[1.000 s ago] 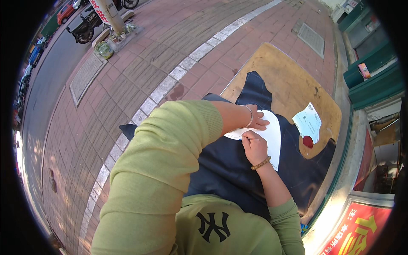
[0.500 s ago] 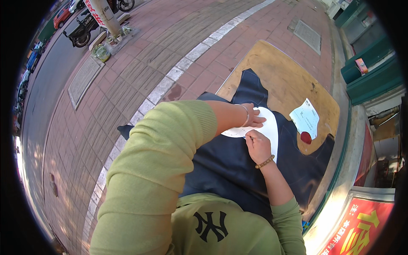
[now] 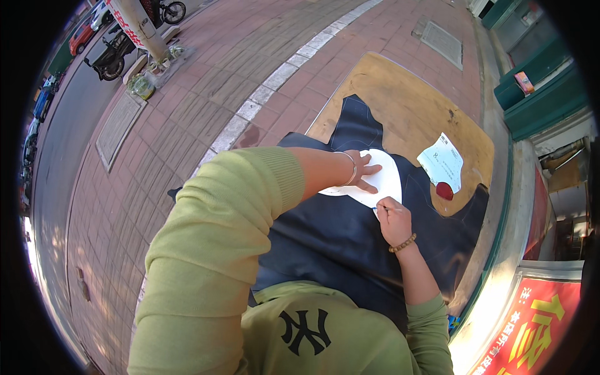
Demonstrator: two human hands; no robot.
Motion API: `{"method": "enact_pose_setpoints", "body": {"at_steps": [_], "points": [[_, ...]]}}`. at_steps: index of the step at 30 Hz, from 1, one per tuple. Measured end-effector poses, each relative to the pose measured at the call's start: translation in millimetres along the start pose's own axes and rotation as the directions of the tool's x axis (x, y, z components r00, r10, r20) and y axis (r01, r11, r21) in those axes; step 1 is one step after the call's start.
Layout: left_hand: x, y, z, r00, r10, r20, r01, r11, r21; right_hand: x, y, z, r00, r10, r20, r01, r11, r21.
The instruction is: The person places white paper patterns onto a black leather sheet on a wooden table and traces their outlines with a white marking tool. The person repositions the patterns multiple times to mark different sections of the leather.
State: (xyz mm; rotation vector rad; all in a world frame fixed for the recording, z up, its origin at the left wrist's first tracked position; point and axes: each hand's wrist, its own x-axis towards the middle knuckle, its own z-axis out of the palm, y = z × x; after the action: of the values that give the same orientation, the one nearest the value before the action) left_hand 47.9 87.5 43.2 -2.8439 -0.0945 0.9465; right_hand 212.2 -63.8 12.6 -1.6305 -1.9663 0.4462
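A large sheet of black leather (image 3: 325, 244) drapes over the near part of a wooden tabletop (image 3: 406, 94). On it lies a white pattern piece (image 3: 389, 178) with a curved outline. My left hand (image 3: 361, 172) presses flat on this piece, fingers spread. Just nearer and to the right, my right hand (image 3: 395, 222) is closed around a thin pen (image 3: 379, 209), its tip close to the pattern's near edge. My fingers cover most of the pen. Thin pale lines show on the leather beyond the pattern.
Farther right on the tabletop rest a pale blue pattern piece (image 3: 445, 159) and a small dark red piece (image 3: 444, 191). A red sign (image 3: 531, 331) and a green ledge (image 3: 544, 94) flank the right side. Brick pavement (image 3: 200, 112) stretches left, with a post (image 3: 140, 31) beyond.
My right hand with the pen has shifted right along the pattern's near edge. My left hand's fingers have spread wider on the pattern. The whole view has shifted slightly.
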Motion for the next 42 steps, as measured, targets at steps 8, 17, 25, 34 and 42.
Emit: {"method": "enact_pose_setpoints", "body": {"at_steps": [8, 17, 25, 34, 42], "points": [[0.4, 19.8, -7.3, 0.998, -0.063, 0.005, 0.062, 0.974, -0.216, -6.9, 1.1, -1.3, 0.999, 0.002, -0.043, 0.000, 0.999, 0.038], [30.0, 79.3, 3.8, 0.822, -0.500, -0.273, 0.269, 0.763, -0.588, -22.3, 0.9, -10.8, 1.000, -0.013, -0.029, 0.014, 0.998, 0.059], [60.6, 103.9, -4.5, 0.685, -0.637, -0.354, 0.340, 0.709, -0.618, -44.9, 11.4, -24.9, 1.000, -0.006, -0.004, 0.006, 0.999, 0.040], [63.2, 113.3, -25.7, 0.740, -0.625, -0.248, 0.405, 0.708, -0.579, -59.6, 23.7, -48.2, 0.998, 0.027, 0.054, -0.028, 0.999, 0.030], [61.1, 115.3, -50.4, 0.810, -0.585, -0.048, 0.479, 0.707, -0.520, -67.4, 30.0, -55.5, 0.989, 0.132, 0.064, -0.137, 0.987, 0.089]]}}
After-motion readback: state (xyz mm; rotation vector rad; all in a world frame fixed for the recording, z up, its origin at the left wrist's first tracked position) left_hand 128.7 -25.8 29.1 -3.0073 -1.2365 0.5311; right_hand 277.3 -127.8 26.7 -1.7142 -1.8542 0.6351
